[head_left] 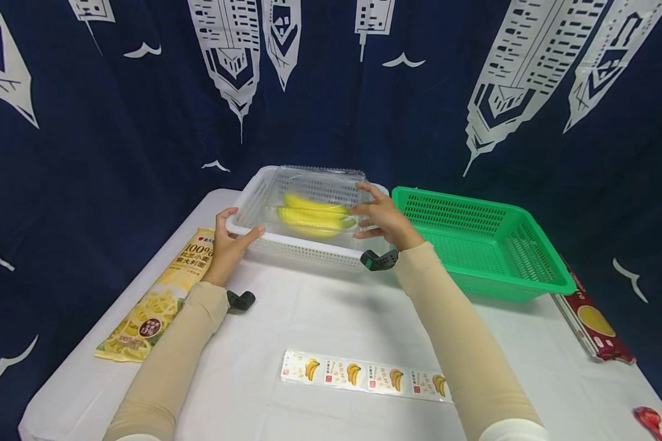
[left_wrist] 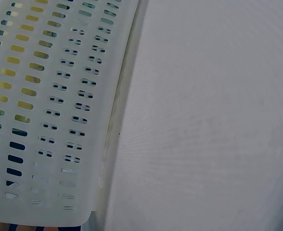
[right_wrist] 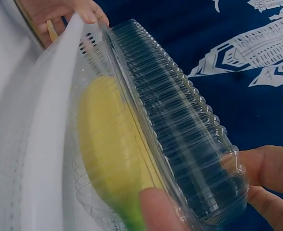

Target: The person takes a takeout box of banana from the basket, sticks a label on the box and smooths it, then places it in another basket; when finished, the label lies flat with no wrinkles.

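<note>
A white perforated basket (head_left: 309, 244) stands at the back of the table. My left hand (head_left: 230, 245) grips its left end, thumb over the rim. Inside the basket is a clear plastic clamshell box (head_left: 320, 176) with yellow bananas (head_left: 311, 218) in it. My right hand (head_left: 385, 215) holds the box's right end; in the right wrist view the thumb is on the near side and the fingers are around the ribbed lid (right_wrist: 165, 106). The bananas' green tip points towards that thumb. Only the basket's slotted side (left_wrist: 50, 115) and a few fingertips appear in the left wrist view.
A green basket (head_left: 546, 260) stands right of the white one, with a red package (head_left: 596, 324) beside it. A pasta bag (head_left: 160, 300) lies under my left forearm. A strip of banana stickers (head_left: 364, 375) lies in front, and a small red object (head_left: 648, 419) at the right edge.
</note>
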{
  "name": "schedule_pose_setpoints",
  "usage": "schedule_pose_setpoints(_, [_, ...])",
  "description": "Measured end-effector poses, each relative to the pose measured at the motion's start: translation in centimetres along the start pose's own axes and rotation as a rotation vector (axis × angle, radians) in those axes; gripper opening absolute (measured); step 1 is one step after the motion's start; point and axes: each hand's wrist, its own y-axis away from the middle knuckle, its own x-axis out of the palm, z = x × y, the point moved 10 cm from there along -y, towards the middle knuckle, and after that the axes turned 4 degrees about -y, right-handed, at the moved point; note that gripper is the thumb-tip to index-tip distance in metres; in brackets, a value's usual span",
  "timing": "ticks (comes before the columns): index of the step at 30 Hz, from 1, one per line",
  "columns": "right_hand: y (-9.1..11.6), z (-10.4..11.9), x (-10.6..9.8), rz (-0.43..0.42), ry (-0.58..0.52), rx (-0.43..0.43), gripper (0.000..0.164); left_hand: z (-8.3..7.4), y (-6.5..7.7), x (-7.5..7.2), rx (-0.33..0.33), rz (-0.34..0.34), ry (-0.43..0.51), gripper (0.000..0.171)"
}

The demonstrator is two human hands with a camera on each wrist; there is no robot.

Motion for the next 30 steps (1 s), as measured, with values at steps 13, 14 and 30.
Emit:
schedule_pose_setpoints(13, [2.7, 1.4, -2.9, -0.008, -0.017, -0.032, 0.073, -0.2, -0.2, 0.2, 0.034, -0.015, 0.068, 0.08])
schedule_pose_setpoints(14, [2.9, 1.4, -3.1, -0.008, -0.009, -0.034, 0.072, -0.2, -0.1, 0.2, 0.035, -0.015, 0.065, 0.079])
schedule_pose_setpoints(30, [7.6, 0.2, -4.8, 0.054, -0.021, -0.099, 0.069, -0.4, 0.0, 0.3, 0.037, -0.003, 0.081, 0.08])
